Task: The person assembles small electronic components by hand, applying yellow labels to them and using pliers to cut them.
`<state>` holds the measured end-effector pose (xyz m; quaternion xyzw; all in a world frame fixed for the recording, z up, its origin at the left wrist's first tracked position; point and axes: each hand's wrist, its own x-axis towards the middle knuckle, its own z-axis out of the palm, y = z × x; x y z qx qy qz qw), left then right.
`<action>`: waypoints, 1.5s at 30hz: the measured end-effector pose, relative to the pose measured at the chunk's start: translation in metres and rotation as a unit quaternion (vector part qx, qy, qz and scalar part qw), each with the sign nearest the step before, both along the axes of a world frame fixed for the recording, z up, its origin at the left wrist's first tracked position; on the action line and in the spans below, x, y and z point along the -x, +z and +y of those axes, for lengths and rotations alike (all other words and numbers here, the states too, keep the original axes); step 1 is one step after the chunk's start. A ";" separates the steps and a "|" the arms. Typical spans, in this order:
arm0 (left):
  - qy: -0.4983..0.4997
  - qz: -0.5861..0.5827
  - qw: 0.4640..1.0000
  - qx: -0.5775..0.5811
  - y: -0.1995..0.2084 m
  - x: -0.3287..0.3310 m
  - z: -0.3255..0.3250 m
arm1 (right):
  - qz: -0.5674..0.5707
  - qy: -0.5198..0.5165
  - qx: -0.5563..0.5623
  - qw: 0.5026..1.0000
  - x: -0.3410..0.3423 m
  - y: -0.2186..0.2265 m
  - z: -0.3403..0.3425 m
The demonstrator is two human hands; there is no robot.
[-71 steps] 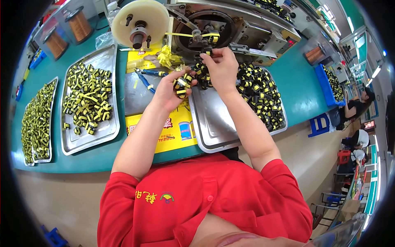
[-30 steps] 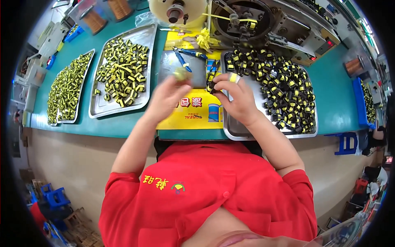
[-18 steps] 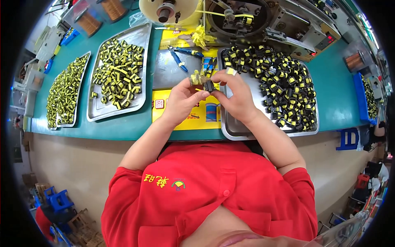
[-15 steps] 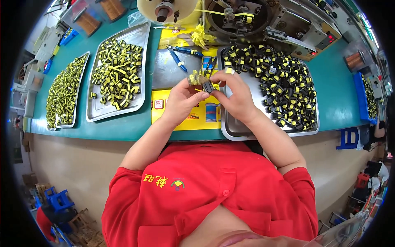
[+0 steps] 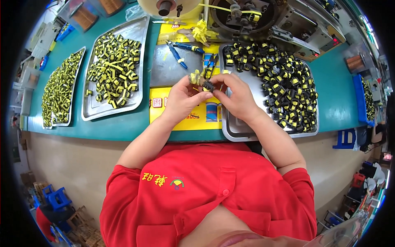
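Both hands meet over the front of the teal bench (image 5: 123,125). My left hand (image 5: 183,99) pinches a small black part wrapped in yellow tape (image 5: 196,78). My right hand (image 5: 236,96) grips another small black part (image 5: 208,86) by its fingertips, touching the left hand's part. Just right of the hands, a metal tray (image 5: 247,133) holds several black and yellow wound parts (image 5: 284,86). Under the hands lies a yellow sheet (image 5: 185,117).
Two more metal trays with yellow-taped parts (image 5: 115,70) (image 5: 59,92) stand at the left. Blue-handled pliers (image 5: 177,53) lie on a grey plate behind the hands. A winding machine with a tape reel (image 5: 242,12) fills the back. Blue bins (image 5: 364,99) sit at the far right.
The hands came down from the machine at the back to the front of the bench and now hold the small parts together; the view has shifted slightly.
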<state>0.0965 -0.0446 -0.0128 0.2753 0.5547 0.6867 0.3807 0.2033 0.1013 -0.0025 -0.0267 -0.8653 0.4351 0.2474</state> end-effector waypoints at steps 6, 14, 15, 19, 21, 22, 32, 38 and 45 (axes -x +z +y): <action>0.014 0.058 0.998 0.006 -0.007 0.001 -0.001 | -0.036 0.012 -0.020 0.999 -0.002 0.003 0.000; 0.005 0.025 1.000 0.006 -0.001 0.001 0.000 | -0.028 0.015 -0.012 0.999 0.000 0.002 0.001; 0.005 0.026 1.000 0.006 -0.003 0.001 0.000 | -0.035 0.014 -0.008 0.999 0.000 0.002 0.000; -0.001 0.024 1.000 0.004 -0.004 0.000 -0.001 | -0.041 0.013 -0.013 0.999 -0.001 0.003 0.000; -0.007 0.024 1.000 0.014 -0.004 -0.001 -0.002 | -0.039 0.012 -0.008 0.999 -0.002 0.003 -0.001; -0.014 0.022 1.000 0.009 -0.005 -0.002 -0.003 | -0.038 0.011 -0.003 0.999 -0.004 0.003 -0.001; -0.020 0.074 0.997 0.029 -0.010 0.000 -0.006 | -0.046 0.013 -0.001 0.999 -0.003 0.006 -0.002; -0.021 0.084 0.996 0.030 -0.012 0.009 0.003 | -0.042 0.006 -0.004 0.999 0.005 0.004 0.004; -0.015 0.096 0.990 0.100 -0.011 0.003 -0.001 | -0.054 0.016 0.020 0.998 0.001 0.000 -0.004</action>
